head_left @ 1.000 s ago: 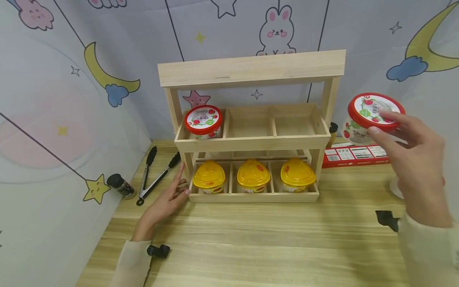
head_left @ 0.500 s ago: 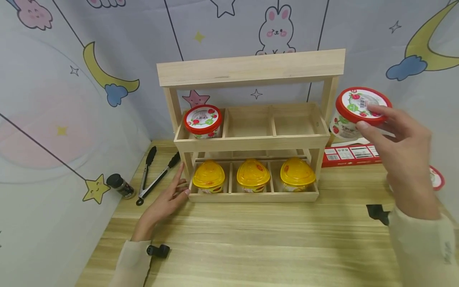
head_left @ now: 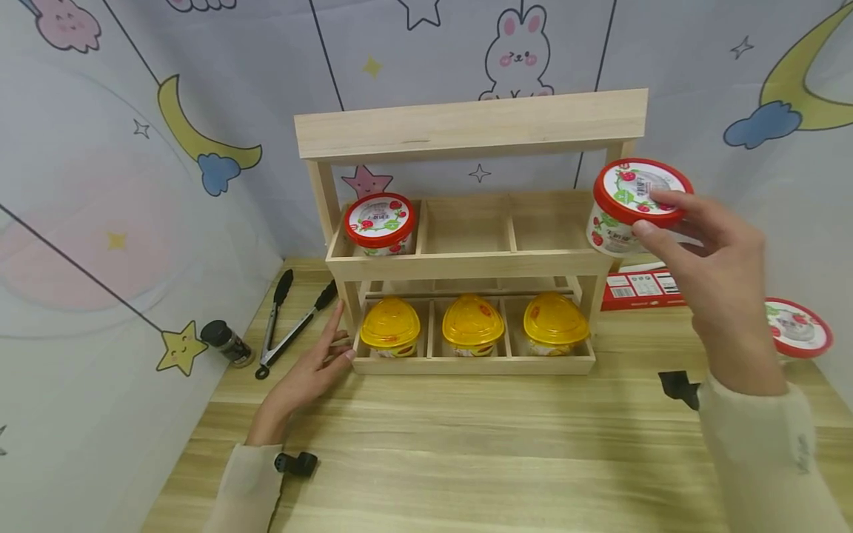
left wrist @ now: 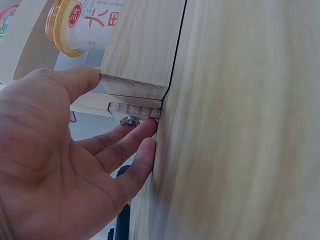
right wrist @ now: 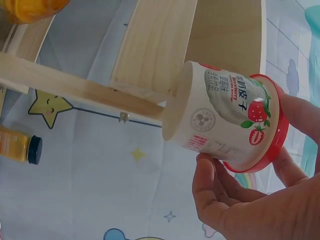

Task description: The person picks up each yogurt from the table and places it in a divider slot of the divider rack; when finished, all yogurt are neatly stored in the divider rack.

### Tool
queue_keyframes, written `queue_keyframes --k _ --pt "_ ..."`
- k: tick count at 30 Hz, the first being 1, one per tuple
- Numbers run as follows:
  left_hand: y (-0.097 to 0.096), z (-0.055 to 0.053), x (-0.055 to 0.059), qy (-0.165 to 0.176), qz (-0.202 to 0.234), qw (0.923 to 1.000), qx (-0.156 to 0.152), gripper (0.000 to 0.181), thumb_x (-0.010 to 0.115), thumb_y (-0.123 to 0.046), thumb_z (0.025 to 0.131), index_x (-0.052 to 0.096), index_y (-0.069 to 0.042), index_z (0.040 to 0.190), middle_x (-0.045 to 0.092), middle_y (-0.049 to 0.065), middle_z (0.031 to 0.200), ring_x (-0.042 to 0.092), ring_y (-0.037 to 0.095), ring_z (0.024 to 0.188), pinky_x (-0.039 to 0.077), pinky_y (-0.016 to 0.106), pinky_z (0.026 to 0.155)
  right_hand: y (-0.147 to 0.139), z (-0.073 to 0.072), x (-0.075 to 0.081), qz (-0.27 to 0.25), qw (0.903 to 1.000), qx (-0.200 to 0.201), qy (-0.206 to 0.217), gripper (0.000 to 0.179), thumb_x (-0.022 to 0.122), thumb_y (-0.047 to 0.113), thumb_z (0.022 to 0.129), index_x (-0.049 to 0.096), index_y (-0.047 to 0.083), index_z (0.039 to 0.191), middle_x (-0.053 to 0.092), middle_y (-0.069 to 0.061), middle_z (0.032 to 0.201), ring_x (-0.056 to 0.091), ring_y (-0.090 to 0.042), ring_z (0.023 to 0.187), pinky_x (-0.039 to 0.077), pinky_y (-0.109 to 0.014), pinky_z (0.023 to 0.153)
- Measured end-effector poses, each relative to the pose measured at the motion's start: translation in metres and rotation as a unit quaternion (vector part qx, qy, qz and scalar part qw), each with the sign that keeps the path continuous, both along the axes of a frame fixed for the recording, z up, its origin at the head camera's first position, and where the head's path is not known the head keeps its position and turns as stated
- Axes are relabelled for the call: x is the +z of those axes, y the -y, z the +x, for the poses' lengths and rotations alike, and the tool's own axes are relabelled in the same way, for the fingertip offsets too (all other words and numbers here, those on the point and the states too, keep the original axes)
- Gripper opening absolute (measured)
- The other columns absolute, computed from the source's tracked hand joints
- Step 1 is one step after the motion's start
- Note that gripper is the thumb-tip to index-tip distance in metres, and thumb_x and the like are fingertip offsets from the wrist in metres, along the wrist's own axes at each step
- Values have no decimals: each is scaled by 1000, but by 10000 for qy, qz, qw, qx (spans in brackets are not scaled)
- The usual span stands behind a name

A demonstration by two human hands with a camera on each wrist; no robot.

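My right hand [head_left: 723,270] grips a red-lidded, strawberry-printed tub [head_left: 616,229] by its lid, level with the right end of the upper tier of a wooden two-tier rack [head_left: 466,264]. In the right wrist view the tub [right wrist: 225,115] overlaps the rack's corner, with thumb and fingers around its red rim. A matching tub [head_left: 380,222] sits in the upper left compartment. Yellow-lidded cups [head_left: 472,326] fill the three lower compartments. My left hand [head_left: 309,377] touches the rack's lower left corner with spread fingers; the left wrist view shows its fingertips at the wooden edge [left wrist: 140,55].
Metal tongs [head_left: 289,333] and a black-capped jar [head_left: 226,343] lie left of the rack. Behind my right hand are a red and white box [head_left: 643,289] and another red-lidded tub [head_left: 800,329]. A yellow bottle with a dark cap [right wrist: 17,145] shows in the right wrist view.
My right hand has carried the tub leftward and slightly up, to the rack's right end. The red-lidded tub on the table has come into view behind it. My left hand stays put.
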State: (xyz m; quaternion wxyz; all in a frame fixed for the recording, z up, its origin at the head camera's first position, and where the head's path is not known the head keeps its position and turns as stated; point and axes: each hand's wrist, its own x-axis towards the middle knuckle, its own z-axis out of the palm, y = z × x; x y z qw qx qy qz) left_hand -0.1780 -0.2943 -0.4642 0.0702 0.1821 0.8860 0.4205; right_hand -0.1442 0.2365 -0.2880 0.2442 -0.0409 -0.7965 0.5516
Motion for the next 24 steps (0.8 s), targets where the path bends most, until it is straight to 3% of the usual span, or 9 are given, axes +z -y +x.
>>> queue_keyframes --k 17,24 --pt "-1 0 0 7 -57 10000 42 89 55 -23 114 -9 -40 173 39 38 163 57 55 141 45 70 119 24 -10 10 377 9971 635 155 51 75 36 101 63 35 151 56 3 160 53 -9 129 50 -8 92" --pt "-1 0 0 21 -45 10000 42 88 54 -23 114 -10 -40 173 38 38 164 57 55 142 44 70 119 38 -18 13 166 9950 982 -42 48 78 32 100 68 28 146 61 1 153 58 -13 124 53 -10 91"
